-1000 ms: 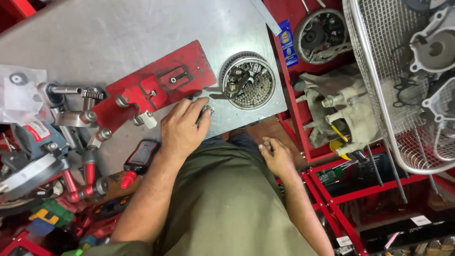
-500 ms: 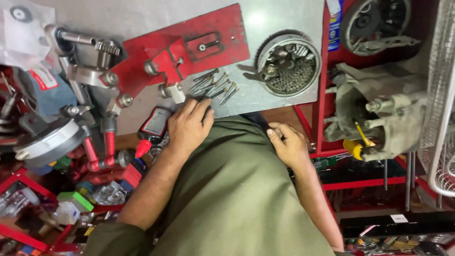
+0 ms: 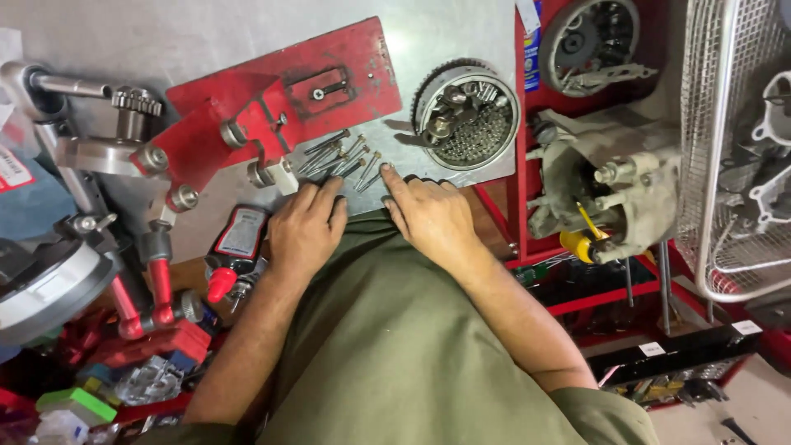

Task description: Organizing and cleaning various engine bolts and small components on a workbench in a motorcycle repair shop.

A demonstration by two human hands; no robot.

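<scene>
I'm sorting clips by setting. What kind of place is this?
Most likely an engine or motorcycle repair workshop: a clutch basket and a row of long bolts lie on the metal bench, an engine casing sits beside it, and both hands rest by the bolts.

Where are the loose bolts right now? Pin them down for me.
In the head view, the bolts lie mid-frame on the metal bench, just beyond both hands' fingertips, between the red fixture plate and the round clutch basket.

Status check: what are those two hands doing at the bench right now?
Left hand and right hand open, fingertips at loose bolts. Bolts lie on metal bench. Red fixture plate just behind.
</scene>
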